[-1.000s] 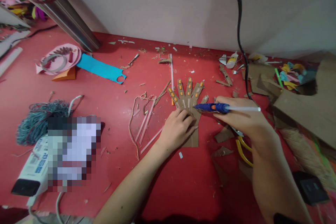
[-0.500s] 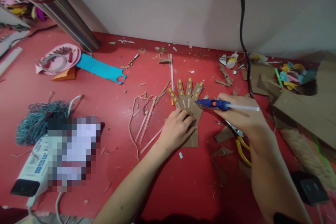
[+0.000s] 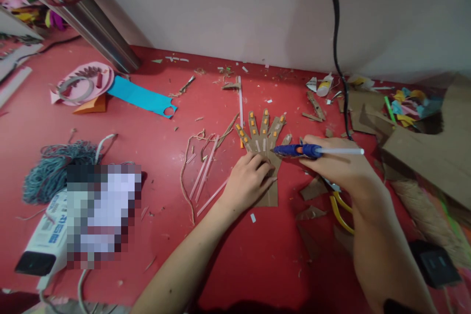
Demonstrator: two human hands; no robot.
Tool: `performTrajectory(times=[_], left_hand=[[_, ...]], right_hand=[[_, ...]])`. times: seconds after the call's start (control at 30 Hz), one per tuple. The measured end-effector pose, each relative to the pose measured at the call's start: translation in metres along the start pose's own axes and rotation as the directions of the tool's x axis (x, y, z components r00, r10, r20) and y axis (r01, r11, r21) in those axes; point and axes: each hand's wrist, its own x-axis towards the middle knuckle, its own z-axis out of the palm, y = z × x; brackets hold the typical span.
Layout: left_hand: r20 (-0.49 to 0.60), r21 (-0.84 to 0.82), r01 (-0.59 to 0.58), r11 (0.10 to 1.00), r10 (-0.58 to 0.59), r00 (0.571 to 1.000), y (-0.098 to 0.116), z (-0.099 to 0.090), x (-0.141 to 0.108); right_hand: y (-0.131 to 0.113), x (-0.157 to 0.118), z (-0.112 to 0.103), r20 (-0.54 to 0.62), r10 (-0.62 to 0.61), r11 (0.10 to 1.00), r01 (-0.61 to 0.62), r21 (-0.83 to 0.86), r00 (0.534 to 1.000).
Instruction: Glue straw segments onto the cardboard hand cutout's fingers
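A hand-shaped cardboard cutout [image 3: 272, 196] lies flat, with short orange straw pieces stuck along its fingers and clear strips on its palm. Across its lower palm rests my left hand [image 3: 247, 176], fingers curled and pressing it to the table. My right hand [image 3: 324, 159] is closed around a blue glue gun [image 3: 290, 150], a clear glue stick [image 3: 344, 151] jutting from its rear. The gun's nozzle points left at the palm below the cutout's fingers; whether it touches cannot be made out. Yellow-handled scissors [image 3: 340, 213] lie partly hidden under my right forearm.
Clear straws [image 3: 208, 167] and twine [image 3: 182, 171] lie left of the cutout. Further left are grey-blue yarn [image 3: 55, 169], a white box [image 3: 51, 235] and a blue paper strip [image 3: 140, 95]. Cardboard scraps [image 3: 423, 157] fill the right side. A black cable [image 3: 336, 34] hangs before the wall.
My right hand has shifted slightly down, taking the glue gun's nozzle lower and a little left on the cutout's palm. My left hand has stayed in place.
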Motion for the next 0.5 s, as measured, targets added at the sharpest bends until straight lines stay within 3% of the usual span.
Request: performTrajectory(times=[0.2, 0.5], left_hand=[[-0.002, -0.007, -0.005, 1.000, 0.005, 1.000, -0.0008, 0.0012, -0.0007], [0.004, -0.017, -0.003, 1.000, 0.003, 1.000, 0.0002, -0.0012, 0.0000]], right_hand=[[-0.0025, -0.0011, -0.0023, -0.020, 0.060, 0.997, -0.059, 0.051, 0.998], [-0.0020, -0.0017, 0.0031, -0.115, 0.030, 1.000, -0.029, 0.005, 0.993]])
